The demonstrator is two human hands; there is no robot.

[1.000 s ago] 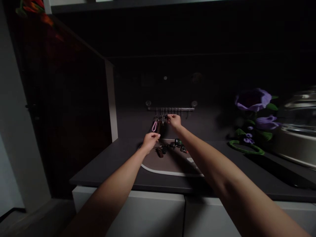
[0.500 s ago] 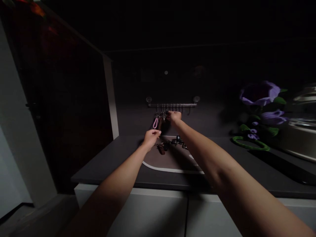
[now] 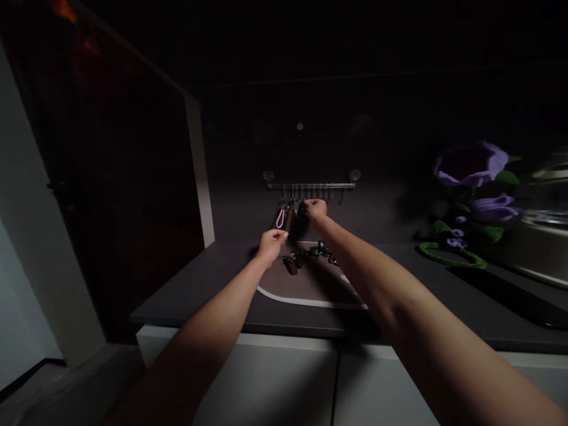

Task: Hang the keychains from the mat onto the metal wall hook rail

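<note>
A clear rail [image 3: 310,186] with small hooks is fixed to the dark wall. From its left hooks hang a pink loop strap [image 3: 280,219], a brown key strap [image 3: 289,220] and some dark keys [image 3: 296,207]. My left hand [image 3: 271,245] is closed in a pinch at the lower end of the brown strap. Up by the hooks, the fingers of my right hand [image 3: 316,209] are closed beside the keys; what they hold is too dark and small to make out. Below, a brown key fob [image 3: 291,266] and other dark keyrings [image 3: 320,251] lie on a brownish white-rimmed mat [image 3: 284,290].
The mat lies on a dark countertop [image 3: 199,296] above white cabinet doors [image 3: 275,378]. To the right stand purple knitted flowers [image 3: 473,165] with a green ring base [image 3: 448,254], and a large shiny container [image 3: 544,236]. A dark door [image 3: 124,177] is at the left.
The view has shifted slightly. My right fingers have moved a little right, away from the hanging keys. My left hand stays pinched by the brown strap.
</note>
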